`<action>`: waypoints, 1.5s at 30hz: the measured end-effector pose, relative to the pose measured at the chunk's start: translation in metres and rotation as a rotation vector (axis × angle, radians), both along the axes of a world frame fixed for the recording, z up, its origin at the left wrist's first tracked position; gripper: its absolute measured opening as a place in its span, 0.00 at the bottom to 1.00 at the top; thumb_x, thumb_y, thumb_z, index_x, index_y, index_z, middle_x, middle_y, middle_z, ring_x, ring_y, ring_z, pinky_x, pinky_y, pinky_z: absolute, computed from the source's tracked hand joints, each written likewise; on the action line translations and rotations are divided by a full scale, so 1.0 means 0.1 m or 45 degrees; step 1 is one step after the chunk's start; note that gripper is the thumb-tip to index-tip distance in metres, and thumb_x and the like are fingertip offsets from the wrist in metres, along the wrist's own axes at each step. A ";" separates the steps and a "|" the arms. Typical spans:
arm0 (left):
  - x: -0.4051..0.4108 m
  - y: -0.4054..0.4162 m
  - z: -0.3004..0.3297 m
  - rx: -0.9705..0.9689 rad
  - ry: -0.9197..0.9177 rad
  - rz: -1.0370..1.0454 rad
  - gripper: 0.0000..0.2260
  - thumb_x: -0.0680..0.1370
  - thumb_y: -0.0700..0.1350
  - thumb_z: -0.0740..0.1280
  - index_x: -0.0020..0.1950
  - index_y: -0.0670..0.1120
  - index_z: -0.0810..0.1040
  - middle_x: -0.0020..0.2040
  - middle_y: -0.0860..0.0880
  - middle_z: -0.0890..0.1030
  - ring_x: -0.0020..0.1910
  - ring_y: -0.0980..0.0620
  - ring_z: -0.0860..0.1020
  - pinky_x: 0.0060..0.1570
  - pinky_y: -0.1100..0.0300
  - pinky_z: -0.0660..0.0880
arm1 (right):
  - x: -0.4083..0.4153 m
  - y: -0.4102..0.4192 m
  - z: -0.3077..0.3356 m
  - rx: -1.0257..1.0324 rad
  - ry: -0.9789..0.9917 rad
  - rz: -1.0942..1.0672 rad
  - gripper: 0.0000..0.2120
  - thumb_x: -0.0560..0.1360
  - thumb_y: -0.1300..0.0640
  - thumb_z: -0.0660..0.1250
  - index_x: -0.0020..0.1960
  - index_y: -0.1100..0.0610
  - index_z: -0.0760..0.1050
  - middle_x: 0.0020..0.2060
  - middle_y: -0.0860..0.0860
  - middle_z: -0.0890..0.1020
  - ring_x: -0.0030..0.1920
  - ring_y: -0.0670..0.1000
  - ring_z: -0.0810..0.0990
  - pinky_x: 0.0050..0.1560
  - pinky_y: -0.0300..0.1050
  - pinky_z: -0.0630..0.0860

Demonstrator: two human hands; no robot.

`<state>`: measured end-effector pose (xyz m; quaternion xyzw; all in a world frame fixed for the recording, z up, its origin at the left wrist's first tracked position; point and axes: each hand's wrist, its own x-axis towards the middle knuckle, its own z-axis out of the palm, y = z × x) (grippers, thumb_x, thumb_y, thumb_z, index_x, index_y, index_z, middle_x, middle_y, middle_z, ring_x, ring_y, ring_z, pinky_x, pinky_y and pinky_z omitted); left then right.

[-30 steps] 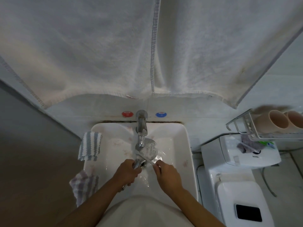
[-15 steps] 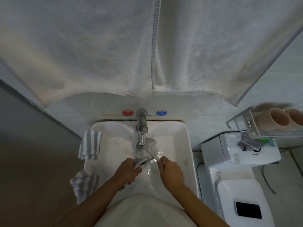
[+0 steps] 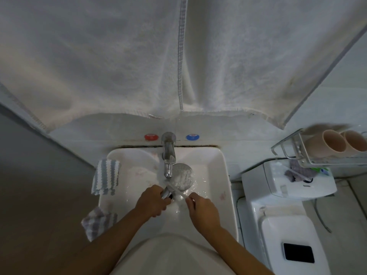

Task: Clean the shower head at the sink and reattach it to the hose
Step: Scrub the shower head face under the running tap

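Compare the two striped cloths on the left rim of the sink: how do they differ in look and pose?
The upper cloth has blue-grey and white stripes and hangs fairly flat over the sink rim. The lower cloth looks greyer, with fainter stripes, and lies crumpled at the nearer corner. The upper cloth sits nearer the tap; the lower cloth lies beside the person's left forearm. Both are striped and draped on the left rim.

- Above the sink (image 3: pixel 222 175) we see a big white towel (image 3: pixel 139 56) hanging low, closing off the way overhead.
- The faucet (image 3: pixel 168 153) juts over the basin's middle, with the shower head (image 3: pixel 182 176) just under its spout.
- Two striped cloths (image 3: pixel 106 176) drape the left rim.
- Bare basin floor lies open right of the shower head.
- A wire rack (image 3: pixel 297 151) with cups overhangs the toilet tank on the right.
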<state>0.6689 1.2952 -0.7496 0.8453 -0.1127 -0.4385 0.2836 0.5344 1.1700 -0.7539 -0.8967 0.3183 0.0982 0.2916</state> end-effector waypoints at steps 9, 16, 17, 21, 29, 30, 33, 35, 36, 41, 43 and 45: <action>0.11 -0.07 0.01 0.026 -0.017 0.025 0.10 0.71 0.47 0.72 0.38 0.39 0.81 0.31 0.45 0.84 0.21 0.53 0.76 0.24 0.62 0.73 | -0.01 -0.02 0.02 0.022 -0.022 -0.032 0.15 0.83 0.48 0.54 0.48 0.55 0.74 0.37 0.52 0.80 0.39 0.56 0.78 0.36 0.47 0.66; 0.11 -0.06 -0.01 0.016 -0.038 0.008 0.13 0.71 0.49 0.72 0.37 0.39 0.82 0.30 0.45 0.84 0.20 0.53 0.76 0.24 0.61 0.74 | 0.01 -0.02 0.00 0.048 -0.010 0.015 0.15 0.83 0.47 0.54 0.49 0.55 0.75 0.41 0.55 0.82 0.41 0.58 0.79 0.37 0.47 0.67; 0.10 -0.06 -0.02 0.016 -0.037 0.009 0.13 0.71 0.49 0.72 0.36 0.39 0.81 0.30 0.45 0.84 0.20 0.53 0.75 0.23 0.61 0.74 | 0.01 -0.02 -0.01 0.037 -0.009 0.016 0.16 0.83 0.47 0.54 0.50 0.55 0.75 0.41 0.55 0.83 0.42 0.58 0.80 0.37 0.47 0.67; 0.09 -0.07 0.01 0.021 -0.049 -0.009 0.11 0.71 0.46 0.72 0.35 0.40 0.81 0.26 0.49 0.81 0.19 0.54 0.75 0.23 0.62 0.74 | 0.01 -0.07 0.01 -0.010 -0.048 -0.090 0.16 0.83 0.47 0.54 0.50 0.55 0.75 0.40 0.54 0.83 0.41 0.57 0.81 0.37 0.46 0.68; 0.12 -0.05 0.01 0.026 -0.052 0.033 0.13 0.70 0.48 0.72 0.32 0.39 0.81 0.20 0.50 0.78 0.19 0.53 0.75 0.23 0.60 0.74 | 0.00 -0.07 0.04 -0.045 -0.039 -0.086 0.15 0.83 0.47 0.54 0.48 0.55 0.75 0.39 0.55 0.82 0.41 0.58 0.80 0.36 0.47 0.65; 0.12 -0.05 0.00 0.033 -0.052 0.034 0.13 0.69 0.48 0.72 0.32 0.39 0.81 0.21 0.49 0.79 0.19 0.52 0.75 0.24 0.58 0.76 | 0.01 -0.06 0.04 -0.031 -0.040 -0.085 0.15 0.83 0.48 0.55 0.48 0.55 0.75 0.39 0.55 0.82 0.41 0.58 0.80 0.36 0.47 0.65; 0.13 -0.05 -0.04 0.048 -0.045 0.049 0.15 0.66 0.53 0.73 0.31 0.40 0.82 0.27 0.45 0.83 0.21 0.49 0.78 0.25 0.55 0.78 | 0.00 -0.01 0.03 0.048 -0.026 -0.029 0.15 0.82 0.48 0.56 0.47 0.55 0.76 0.38 0.55 0.82 0.40 0.58 0.80 0.35 0.47 0.67; 0.14 -0.04 -0.05 0.051 -0.030 0.063 0.16 0.65 0.54 0.72 0.31 0.41 0.82 0.28 0.44 0.83 0.22 0.49 0.78 0.26 0.55 0.78 | 0.00 -0.02 0.03 0.035 -0.019 -0.052 0.15 0.81 0.48 0.57 0.47 0.55 0.77 0.37 0.55 0.82 0.38 0.57 0.79 0.35 0.47 0.68; 0.15 -0.03 -0.07 0.050 -0.022 0.072 0.16 0.65 0.54 0.72 0.31 0.41 0.82 0.28 0.44 0.83 0.22 0.49 0.78 0.26 0.56 0.78 | 0.00 -0.03 0.04 0.012 -0.017 -0.084 0.14 0.81 0.48 0.57 0.47 0.55 0.77 0.37 0.54 0.82 0.37 0.56 0.78 0.35 0.47 0.68; 0.15 -0.02 -0.11 0.026 -0.028 0.083 0.17 0.66 0.55 0.72 0.33 0.40 0.82 0.28 0.44 0.83 0.23 0.48 0.79 0.25 0.57 0.77 | 0.00 -0.04 0.05 0.023 -0.020 -0.118 0.13 0.80 0.49 0.58 0.46 0.54 0.77 0.35 0.54 0.81 0.34 0.53 0.73 0.35 0.47 0.68; 0.16 -0.02 -0.12 0.024 -0.035 0.066 0.17 0.66 0.56 0.72 0.33 0.41 0.82 0.29 0.44 0.83 0.24 0.45 0.81 0.25 0.55 0.78 | 0.00 -0.01 0.04 0.084 -0.023 -0.092 0.13 0.80 0.49 0.58 0.45 0.54 0.77 0.33 0.53 0.80 0.34 0.54 0.75 0.34 0.47 0.68; 0.16 -0.02 -0.13 0.029 -0.025 0.062 0.17 0.65 0.57 0.72 0.33 0.41 0.82 0.29 0.44 0.84 0.24 0.46 0.80 0.26 0.55 0.78 | 0.00 -0.01 0.04 0.069 -0.021 -0.103 0.13 0.79 0.49 0.58 0.43 0.54 0.77 0.31 0.51 0.77 0.34 0.54 0.76 0.34 0.46 0.68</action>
